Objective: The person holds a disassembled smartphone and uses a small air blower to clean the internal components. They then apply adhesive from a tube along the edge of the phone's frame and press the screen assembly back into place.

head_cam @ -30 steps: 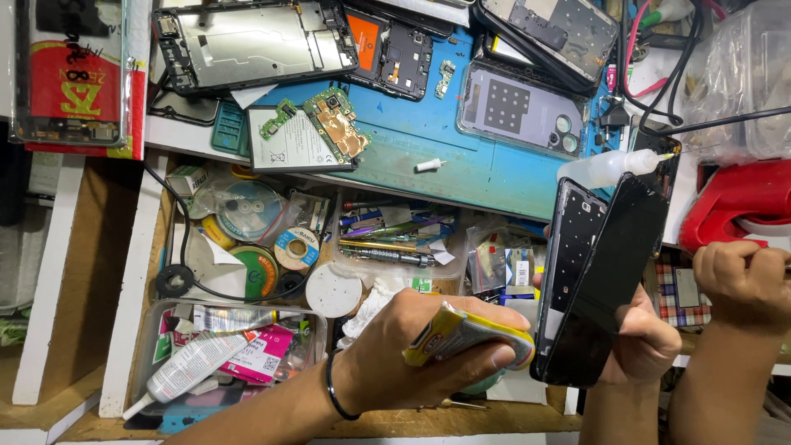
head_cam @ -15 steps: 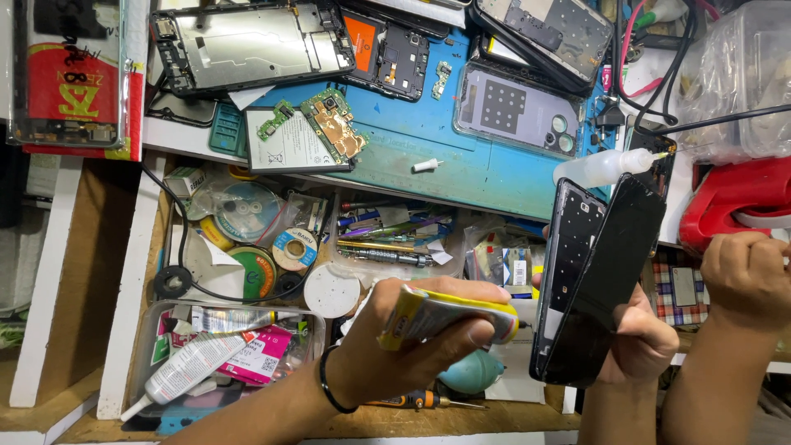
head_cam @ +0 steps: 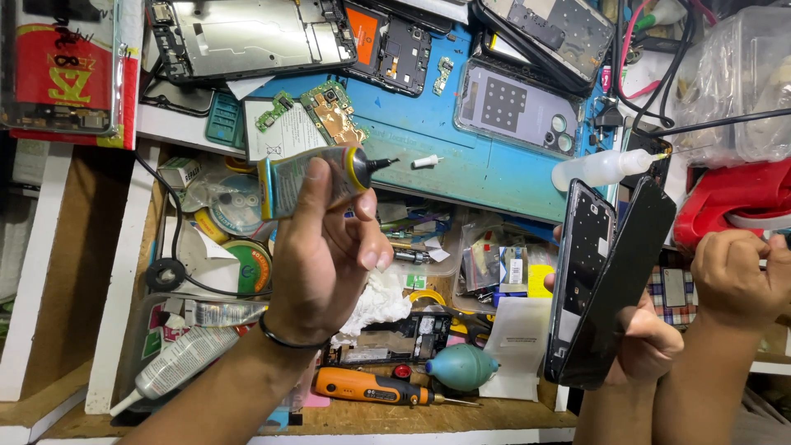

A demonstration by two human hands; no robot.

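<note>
While blue work mat (head_cam: 486,177) is crowded with opened phones, work is held up in air, clear of the clutter.
- Right hand (head_cam: 651,342), near mat's right front corner: clamps phone frame (head_cam: 581,280) and black screen panel (head_cam: 628,280), both upright. They splay apart at the top, likely to expose the frame rim.
- Another fist (head_cam: 737,276) just right of it; whose, cannot tell.
- Left hand (head_cam: 325,255): closed around glue tube (head_cam: 309,177), raised over mat's front edge.
- Tube long axis roughly level; black nozzle (head_cam: 377,164) points right, toward small white cap (head_cam: 427,161).
</note>
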